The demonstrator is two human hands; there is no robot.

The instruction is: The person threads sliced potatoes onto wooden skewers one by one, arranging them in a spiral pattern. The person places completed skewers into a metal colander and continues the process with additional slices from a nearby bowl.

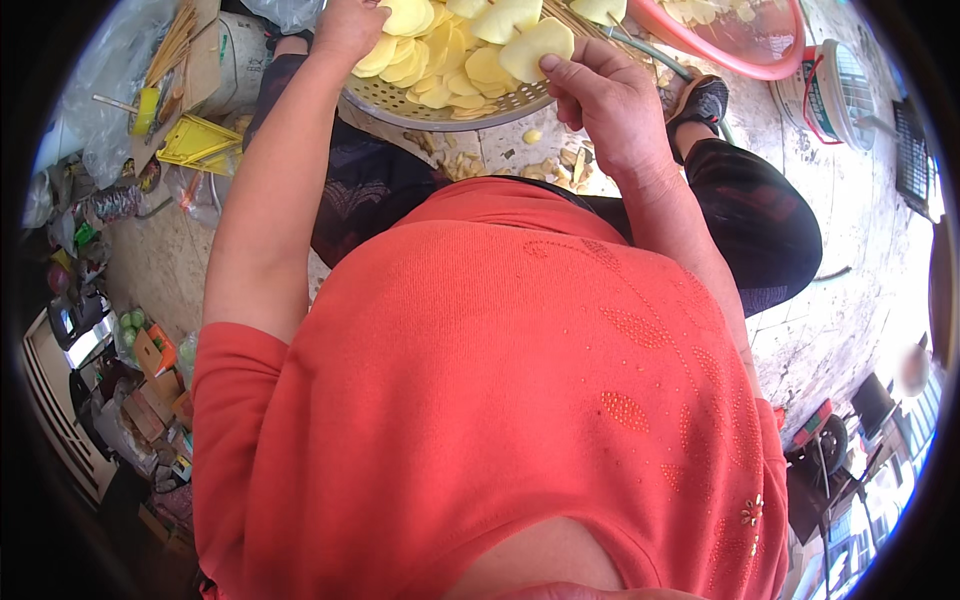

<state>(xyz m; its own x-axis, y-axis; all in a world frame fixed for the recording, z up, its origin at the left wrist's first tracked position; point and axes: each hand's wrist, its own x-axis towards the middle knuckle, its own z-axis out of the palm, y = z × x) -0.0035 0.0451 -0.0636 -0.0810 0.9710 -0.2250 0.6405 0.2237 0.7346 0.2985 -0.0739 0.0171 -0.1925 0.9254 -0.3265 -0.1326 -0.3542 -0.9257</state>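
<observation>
In my right hand, a pale yellow slice, apparently potato, is pinched between thumb and fingers. A thin stick shows between it and the neighbouring slice. My left hand is at the top edge with its fingers curled, beside more slices; its fingertips are partly cut off, so what it grips is unclear. Below both hands, a perforated metal colander holds many loose yellow slices.
A pink-rimmed basin with slices and a white bucket stand at upper right. Peelings lie on the floor between my legs. At upper left are bundled wooden skewers, a yellow plastic piece and clear plastic bags.
</observation>
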